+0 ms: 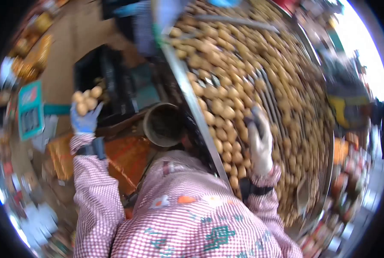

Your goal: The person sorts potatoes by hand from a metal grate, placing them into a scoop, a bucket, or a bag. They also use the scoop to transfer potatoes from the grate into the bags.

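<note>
My left hand [84, 118], in a blue glove, holds several round tan potatoes [87, 99] in its palm beside a black-lined crate [91, 71]. My right hand [260, 139], in a white glove with dark fingertips, reaches over the roller table [267, 88] among many potatoes [228, 112]. Its fingers are bent and blurred, and whether they grip a potato is hidden. The table's metal edge [192, 109] runs between the two hands.
A grey bucket [162, 124] stands between me and the crate. An orange sack [125, 157] lies below it. A teal scale [31, 110] is at the left. Co-workers are partly visible at the top [142, 28] and right [351, 94].
</note>
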Available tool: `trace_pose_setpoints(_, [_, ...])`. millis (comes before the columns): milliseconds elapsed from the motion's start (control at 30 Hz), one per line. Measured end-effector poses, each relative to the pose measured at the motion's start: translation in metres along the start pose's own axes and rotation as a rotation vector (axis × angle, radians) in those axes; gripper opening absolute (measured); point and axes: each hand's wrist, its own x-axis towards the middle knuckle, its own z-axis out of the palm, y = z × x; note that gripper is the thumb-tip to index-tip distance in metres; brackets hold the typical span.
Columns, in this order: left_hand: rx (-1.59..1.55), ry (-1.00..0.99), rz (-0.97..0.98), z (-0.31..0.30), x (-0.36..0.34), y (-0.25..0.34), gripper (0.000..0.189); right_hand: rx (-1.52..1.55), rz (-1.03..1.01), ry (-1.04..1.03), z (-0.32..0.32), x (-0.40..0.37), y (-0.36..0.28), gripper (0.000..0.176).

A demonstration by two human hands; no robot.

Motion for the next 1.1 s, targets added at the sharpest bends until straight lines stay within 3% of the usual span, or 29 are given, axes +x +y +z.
trace_pose_setpoints(33, [-0.401, 0.317, -0.476, -0.013, 0.008, -0.009, 0.06, 0.033, 0.039, 0.117, -0.018, -0.006, 0.013, 0.038])
trace_pose_setpoints(67, [-0.281, 0.366, -0.599, -0.039, 0.015, -0.035, 0.078, 0.071, 0.083, 0.221, -0.042, -0.012, 0.018, 0.037])
trace_pose_setpoints(100, [-0.188, 0.459, -0.633, -0.027, 0.008, -0.038, 0.087, 0.089, 0.121, 0.311, -0.062, -0.024, 0.02, 0.036])
trace_pose_setpoints(133, [-0.154, 0.402, -0.629, -0.012, -0.001, -0.033, 0.092, 0.116, 0.146, 0.388, -0.078, -0.033, 0.019, 0.036])
trace_pose_setpoints(167, [-0.196, 0.384, -0.634, -0.006, -0.002, -0.043, 0.09, 0.078, 0.085, 0.466, -0.089, -0.044, 0.024, 0.032])
trace_pose_setpoints(200, [-0.246, 0.383, -0.59, 0.026, -0.013, -0.032, 0.076, 0.071, 0.099, 0.505, -0.097, -0.058, 0.026, 0.032])
trace_pose_setpoints(267, [-0.352, 0.148, -0.646, 0.058, -0.011, -0.043, 0.057, -0.167, 0.208, 0.426, -0.108, -0.075, 0.033, 0.028])
trace_pose_setpoints(333, [-0.317, -0.135, -0.646, 0.126, -0.023, -0.025, 0.045, -0.374, 0.15, 0.345, -0.095, -0.093, 0.047, 0.026])
trace_pose_setpoints(400, [-0.377, -0.413, -0.627, 0.191, -0.038, -0.008, 0.045, -0.687, 0.011, 0.27, -0.072, -0.106, 0.071, 0.029])
trace_pose_setpoints(467, [-0.412, -0.57, -0.691, 0.257, -0.059, 0.02, 0.046, -0.844, 0.335, 0.039, -0.047, -0.11, 0.068, 0.041])
trace_pose_setpoints(533, [-0.422, -0.757, -0.772, 0.3, -0.081, 0.029, 0.045, -0.952, 0.314, 0.031, -0.036, -0.112, 0.076, 0.047])
trace_pose_setpoints(600, [-0.363, -0.905, -0.903, 0.332, -0.107, 0.027, 0.046, -0.865, 0.348, 0.087, -0.04, -0.109, 0.061, 0.05])
trace_pose_setpoints(667, [-0.281, -1.008, -0.983, 0.356, -0.134, 0.02, 0.051, -0.464, 0.417, 0.092, -0.05, -0.1, 0.037, 0.058])
trace_pose_setpoints(733, [-0.381, -1.03, -1.13, 0.369, -0.149, 0.016, 0.057, -0.188, 0.209, -0.072, -0.059, -0.089, 0.022, 0.059])
trace_pose_setpoints(800, [-0.391, -1.085, -1.128, 0.374, -0.152, 0.012, 0.053, -0.456, 0.034, 0.0, -0.059, -0.075, 0.039, 0.056])
trace_pose_setpoints(867, [-0.364, -1.01, -1.222, 0.376, -0.147, 0.015, 0.047, -0.775, 0.117, -0.025, -0.059, -0.056, 0.056, 0.055])
trace_pose_setpoints(933, [-0.437, -1.042, -1.18, 0.375, -0.142, 0.008, 0.04, -0.975, 0.35, -0.378, -0.052, -0.028, 0.061, 0.054])
trace_pose_setpoints(1000, [-0.411, -0.984, -1.178, 0.377, -0.141, 0.007, 0.038, -1.124, 0.298, -0.369, -0.036, -0.017, 0.07, 0.052])
trace_pose_setpoints(1067, [-0.381, -0.854, -1.183, 0.376, -0.141, 0.001, 0.037, -1.185, 0.348, -0.538, -0.032, -0.003, 0.073, 0.053])
trace_pose_setpoints(1100, [-0.374, -0.83, -1.241, 0.378, -0.141, 0.0, 0.036, -1.129, 0.231, -0.42, -0.038, -0.008, 0.077, 0.051])
